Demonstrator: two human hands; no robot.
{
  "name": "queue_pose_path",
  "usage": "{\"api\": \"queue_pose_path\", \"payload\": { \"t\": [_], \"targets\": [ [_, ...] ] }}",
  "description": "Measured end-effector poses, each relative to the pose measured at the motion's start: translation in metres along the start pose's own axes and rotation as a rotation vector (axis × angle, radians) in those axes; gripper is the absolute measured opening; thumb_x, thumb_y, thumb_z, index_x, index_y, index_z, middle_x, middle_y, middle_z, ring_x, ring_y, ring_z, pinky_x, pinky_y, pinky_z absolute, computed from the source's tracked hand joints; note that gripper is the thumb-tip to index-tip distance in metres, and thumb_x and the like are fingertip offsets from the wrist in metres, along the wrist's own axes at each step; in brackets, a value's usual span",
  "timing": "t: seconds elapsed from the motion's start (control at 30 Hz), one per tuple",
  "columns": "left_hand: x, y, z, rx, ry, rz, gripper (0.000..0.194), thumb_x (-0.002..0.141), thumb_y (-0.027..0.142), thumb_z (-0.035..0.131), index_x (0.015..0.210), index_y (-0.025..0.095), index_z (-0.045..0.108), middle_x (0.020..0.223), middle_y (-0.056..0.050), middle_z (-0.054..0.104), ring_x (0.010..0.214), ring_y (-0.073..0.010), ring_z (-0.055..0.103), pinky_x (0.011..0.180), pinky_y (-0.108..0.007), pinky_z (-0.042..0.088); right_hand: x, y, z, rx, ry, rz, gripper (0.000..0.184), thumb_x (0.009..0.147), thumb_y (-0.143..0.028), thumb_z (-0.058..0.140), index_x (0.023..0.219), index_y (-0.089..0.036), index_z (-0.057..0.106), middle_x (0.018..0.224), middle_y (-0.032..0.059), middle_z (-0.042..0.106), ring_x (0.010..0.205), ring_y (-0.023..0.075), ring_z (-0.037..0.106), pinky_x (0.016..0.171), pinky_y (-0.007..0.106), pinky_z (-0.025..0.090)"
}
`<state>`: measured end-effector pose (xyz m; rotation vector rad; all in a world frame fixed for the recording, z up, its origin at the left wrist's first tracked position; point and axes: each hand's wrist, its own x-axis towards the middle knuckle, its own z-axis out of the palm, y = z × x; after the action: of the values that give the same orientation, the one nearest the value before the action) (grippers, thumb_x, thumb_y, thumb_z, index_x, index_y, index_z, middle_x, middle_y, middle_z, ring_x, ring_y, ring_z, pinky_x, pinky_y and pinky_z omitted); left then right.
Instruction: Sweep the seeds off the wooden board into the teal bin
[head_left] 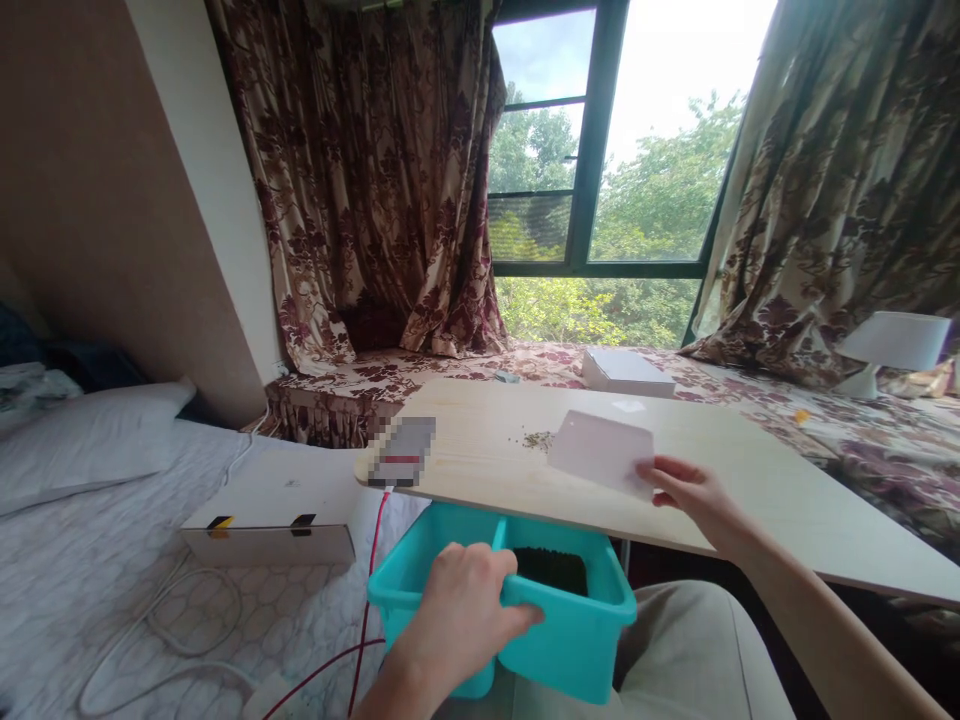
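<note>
My left hand (469, 610) is closed on the near rim and middle divider of a turquoise two-compartment bin (566, 645). Dark granular material (551, 570) lies in the bin's right compartment; what I see of the left one shows bare turquoise wall. Between thumb and fingers, my right hand (686, 490) pinches the right edge of a thin, whitish translucent sheet (604, 450) above the pale wooden tabletop (480, 430). Just left of the sheet, a small scatter of greenish-brown bits (537, 440) lies on the tabletop. The bin sits below the table's near edge, by my lap.
A blurred-out device (403, 452) with a red cable (375, 560) lies at the table's left end. On the bed to the left is a white box (277, 505) beside a white cord. Another white box (628, 372) and a lamp (892, 345) stand on the window ledge.
</note>
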<state>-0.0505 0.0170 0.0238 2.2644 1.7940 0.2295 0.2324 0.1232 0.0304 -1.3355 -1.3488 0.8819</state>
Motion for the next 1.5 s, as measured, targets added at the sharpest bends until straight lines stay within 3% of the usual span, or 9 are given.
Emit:
{"api": "queue_pose_path", "payload": {
  "t": [0.17, 0.37, 0.8, 1.5],
  "targets": [
    [0.001, 0.016, 0.007, -0.065, -0.028, 0.084, 0.034, 0.074, 0.057, 0.062, 0.083, 0.024, 0.062, 0.086, -0.002, 0.064, 0.088, -0.0244, 0.057, 0.078, -0.034, 0.039, 0.009, 0.017, -0.022, -0.022, 0.181, 0.001, 0.040, 0.052, -0.049, 0.074, 0.076, -0.017, 0.076, 0.079, 0.0111, 0.074, 0.062, 0.0198, 0.063, 0.049, 0.027, 0.049],
    [0.000, 0.020, 0.010, -0.097, -0.036, 0.132, 0.034, 0.074, 0.057, 0.063, 0.083, 0.024, 0.063, 0.085, -0.003, 0.063, 0.087, -0.0245, 0.056, 0.079, -0.036, 0.040, 0.008, 0.020, -0.020, -0.028, 0.258, 0.012, 0.034, 0.053, -0.043, 0.072, 0.075, -0.017, 0.075, 0.076, 0.0095, 0.074, 0.064, 0.0201, 0.063, 0.050, 0.028, 0.049],
    [0.002, 0.020, 0.011, -0.057, -0.024, 0.129, 0.031, 0.076, 0.053, 0.062, 0.079, 0.023, 0.060, 0.082, -0.002, 0.062, 0.085, -0.0238, 0.056, 0.078, -0.036, 0.040, 0.013, 0.024, -0.011, -0.020, 0.245, -0.020, 0.033, 0.054, -0.042, 0.071, 0.075, -0.017, 0.075, 0.074, 0.0079, 0.073, 0.063, 0.0180, 0.061, 0.049, 0.026, 0.048],
    [0.004, 0.031, 0.014, -0.058, -0.033, 0.181, 0.032, 0.074, 0.054, 0.065, 0.082, 0.023, 0.063, 0.084, -0.002, 0.062, 0.088, -0.0244, 0.055, 0.083, -0.038, 0.039, 0.019, 0.022, 0.015, 0.023, 0.088, -0.004, 0.029, 0.055, -0.039, 0.069, 0.072, -0.016, 0.074, 0.070, 0.0056, 0.072, 0.055, 0.0129, 0.056, 0.048, 0.023, 0.045]
  ]
}}
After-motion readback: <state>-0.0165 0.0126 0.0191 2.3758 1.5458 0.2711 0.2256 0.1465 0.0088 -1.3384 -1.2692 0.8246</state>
